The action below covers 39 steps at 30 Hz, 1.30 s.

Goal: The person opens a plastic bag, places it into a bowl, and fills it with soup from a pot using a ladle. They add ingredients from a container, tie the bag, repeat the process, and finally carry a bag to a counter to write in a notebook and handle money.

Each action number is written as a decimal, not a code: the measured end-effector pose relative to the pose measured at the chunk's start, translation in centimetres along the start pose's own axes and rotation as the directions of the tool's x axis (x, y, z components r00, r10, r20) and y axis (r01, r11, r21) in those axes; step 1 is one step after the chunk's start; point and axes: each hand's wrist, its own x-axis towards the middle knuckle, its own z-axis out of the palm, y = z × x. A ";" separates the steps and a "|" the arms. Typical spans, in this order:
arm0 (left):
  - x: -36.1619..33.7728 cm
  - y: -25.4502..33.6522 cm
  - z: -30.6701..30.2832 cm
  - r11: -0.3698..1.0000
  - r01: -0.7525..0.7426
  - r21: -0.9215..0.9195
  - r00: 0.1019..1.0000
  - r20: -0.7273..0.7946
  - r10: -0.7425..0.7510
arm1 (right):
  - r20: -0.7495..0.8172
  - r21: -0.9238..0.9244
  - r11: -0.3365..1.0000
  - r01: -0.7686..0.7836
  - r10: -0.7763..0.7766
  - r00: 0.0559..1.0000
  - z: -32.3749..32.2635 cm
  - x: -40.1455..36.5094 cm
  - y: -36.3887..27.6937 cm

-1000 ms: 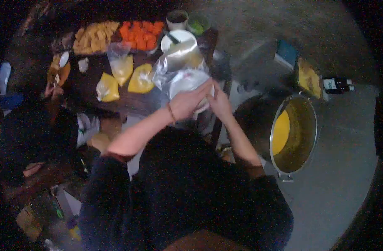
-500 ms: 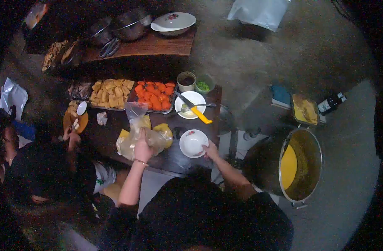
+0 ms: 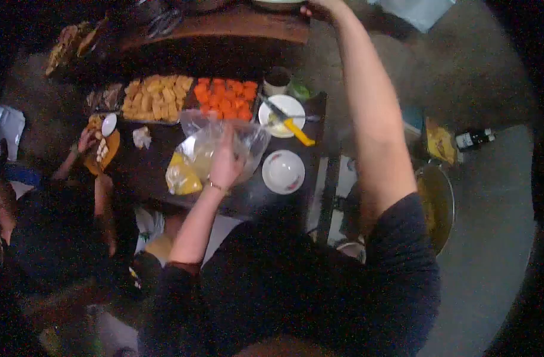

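My left hand (image 3: pixel 226 163) is closed on a clear plastic bag (image 3: pixel 254 143) with pale contents, above the dark table. Beside it is a bag with yellow contents (image 3: pixel 184 175). My right arm stretches to the far wooden bench, where my right hand (image 3: pixel 324 8) grips the right edge of a white dish (image 3: pixel 279 1), mostly cut off by the frame's top. A white bowl (image 3: pixel 284 172) stands on the table, right of the plastic bag. Behind it, a yellow-handled knife (image 3: pixel 297 131) lies across a white plate (image 3: pixel 278 125).
Trays of orange-red pieces (image 3: pixel 225 98) and tan chunks (image 3: pixel 156 98) line the table's far side. A dark-filled cup (image 3: pixel 277 79) stands near the plate. At left, another person's hand (image 3: pixel 86 140) is by an orange board (image 3: pixel 108 154). A large pot (image 3: pixel 436 208) stands at right, near a dark bottle (image 3: pixel 475 139).
My right hand has let go of the white bowl, now on the table, and reached forward to the dish on the bench. My left hand stays on the plastic bag. The view has shifted.
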 end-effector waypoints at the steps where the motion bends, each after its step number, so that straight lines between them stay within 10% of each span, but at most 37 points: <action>1: 0.2 0.1 0.1 1.000 0.018 -0.002 1.000 0.015 -0.018 | 0.182 0.062 0.987 -0.152 0.138 0.973 0.4 1.5 0.6; 3: 0.2 0.5 0.2 0.998 -0.062 0.033 0.997 -0.038 0.063 | 0.187 0.379 0.896 -0.231 0.171 0.968 0.7 0.2 0.5; 5: -0.7 1.0 0.2 1.000 -0.018 -0.003 1.000 0.004 0.018 | -0.036 0.442 0.879 0.178 -0.181 0.983 0.5 -6.1 0.5; 7: -0.8 1.7 0.3 0.998 -0.007 -0.057 1.000 0.013 0.008 | -0.314 0.261 0.911 0.320 -0.234 0.920 0.1 -13.8 -1.1; 11: -1.2 3.2 0.8 0.998 -0.022 -0.060 1.000 0.001 0.022 | -0.369 -0.071 0.919 0.387 -0.384 0.846 1.8 -24.3 4.1; 18: 2.2 9.6 2.7 0.982 -0.184 -0.033 0.978 -0.107 0.180 | 0.164 -0.099 0.990 0.100 -0.083 0.983 4.6 -30.5 9.5; 22: 0.0 10.2 5.0 0.955 -0.294 -0.032 0.873 0.398 0.282 | 0.225 -0.063 0.997 0.053 -0.038 0.974 5.9 -31.2 14.1; 27: -6.5 11.4 6.4 0.906 -0.413 0.098 0.894 0.231 0.383 | 0.147 0.163 0.977 -0.136 0.112 0.983 7.0 -33.7 17.2; 30: -10.6 9.9 10.6 0.978 -0.209 0.003 0.977 0.033 0.209 | 0.004 0.299 0.943 -0.147 0.153 0.988 8.5 -35.0 18.3; 31: -10.7 9.7 11.5 0.837 0.285 -0.468 0.958 0.172 -0.230 | 0.029 0.353 0.916 -0.192 0.194 0.981 8.8 -35.6 17.8; 32: -10.8 9.4 12.1 0.293 0.657 -0.695 0.726 0.480 -0.492 | 0.055 0.404 0.883 -0.238 0.236 0.970 9.0 -36.1 17.3; 37: -3.8 7.2 12.0 0.053 0.443 -0.895 0.675 0.294 -0.677 | 0.197 0.528 0.794 -0.303 0.233 0.952 8.0 -34.2 16.0; 39: -1.2 5.9 12.1 -0.151 0.414 -0.898 0.600 0.394 -0.696 | 0.174 0.175 0.971 -0.160 0.129 0.976 8.4 -32.0 17.8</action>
